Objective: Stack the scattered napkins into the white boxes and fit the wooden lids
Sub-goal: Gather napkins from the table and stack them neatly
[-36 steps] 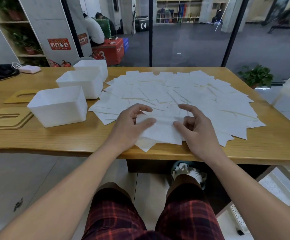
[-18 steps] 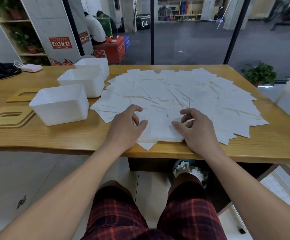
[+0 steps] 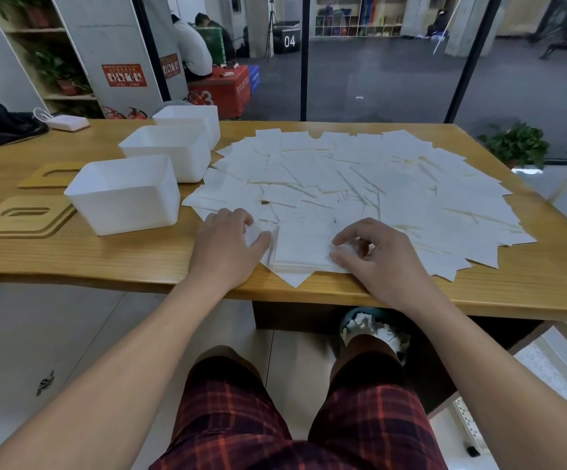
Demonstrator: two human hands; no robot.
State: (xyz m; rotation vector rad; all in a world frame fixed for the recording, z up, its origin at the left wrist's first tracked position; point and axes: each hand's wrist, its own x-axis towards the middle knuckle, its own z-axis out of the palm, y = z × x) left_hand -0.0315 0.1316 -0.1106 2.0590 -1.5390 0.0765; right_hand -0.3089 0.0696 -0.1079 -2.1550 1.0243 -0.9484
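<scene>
Left hand: the left hand lies at the left edge of a small squared stack of napkins, thumb along that edge and fingers curled over a loose napkin corner; it grips the stack's side
Right hand: the right hand pinches the right edge of the same stack between thumb and bent fingers
Stack position: near the front edge of the wooden table, resting on other sheets, one corner of which pokes past the table edge
Scattered napkins: the scattered napkins cover most of the tabletop in an overlapping fan, still outside the boxes
White boxes: the nearest white box stands left of the left hand and looks empty; a second white box and a third white box stand behind it, insides only partly visible
Wooden lids: one wooden lid with a slot lies flat left of the nearest box, another wooden lid behind it; neither is fitted
Risk, lifting: thin sheets may fan out or slip if the two grips press unevenly, so the squared edges are lost
Risk, underlayer: loose napkins beneath could drag along and slide off the front edge to the floor
Risk, boxing: a skewed stack could catch on the box rim and crumple
Risk, lid: an overfilled box may stop the lid seating
</scene>
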